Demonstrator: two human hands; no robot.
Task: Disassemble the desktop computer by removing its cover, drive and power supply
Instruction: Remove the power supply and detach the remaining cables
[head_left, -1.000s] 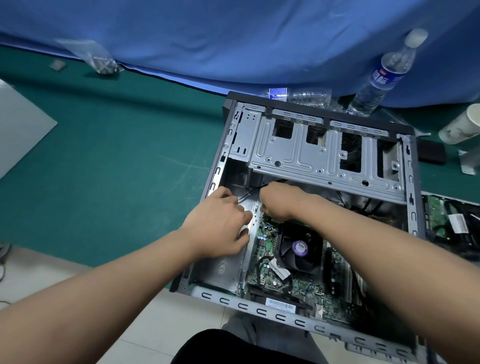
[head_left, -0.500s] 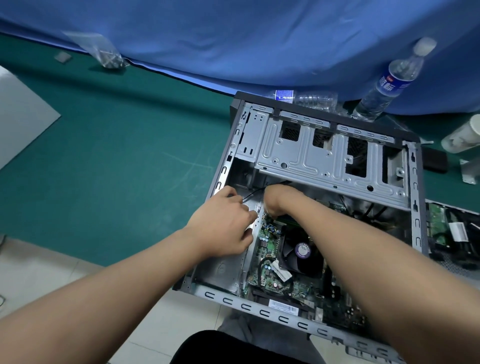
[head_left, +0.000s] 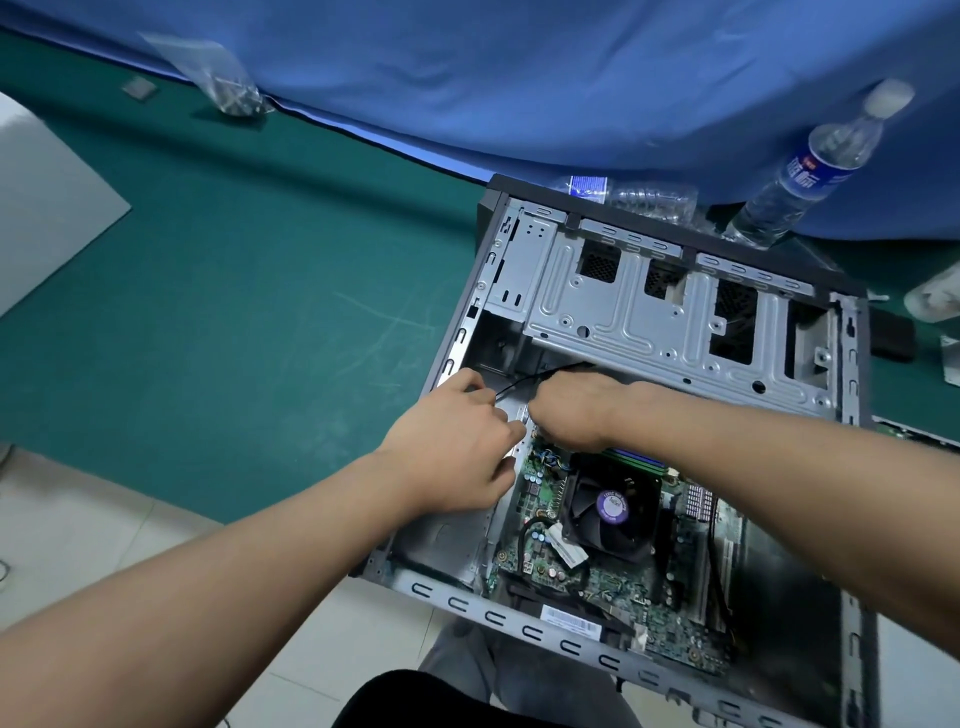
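The open computer case (head_left: 457, 343) lies on its side with the cover off. Inside it are the grey drive cage (head_left: 649, 317), the motherboard (head_left: 613, 577) and a black CPU fan (head_left: 613, 506). My left hand (head_left: 457, 447) is at the case's left inner wall, its curled fingers pinching a thin black cable (head_left: 524, 383). That cable runs right, under the cage. My right hand (head_left: 571, 410) reaches down at the motherboard's upper left corner, knuckles up, and its fingertips are hidden beneath it. The two hands almost touch.
A green mat (head_left: 249, 322) lies left of the case, with a grey panel (head_left: 47, 208) at its far left. A small bag of screws (head_left: 228, 88) sits by the blue cloth (head_left: 519, 78). Water bottles (head_left: 805, 166) stand behind the case, and other parts (head_left: 893, 332) lie at the right.
Both hands stay at the same spot inside the case. The right hand has dipped a little lower over the board's corner. The view has shifted slightly.
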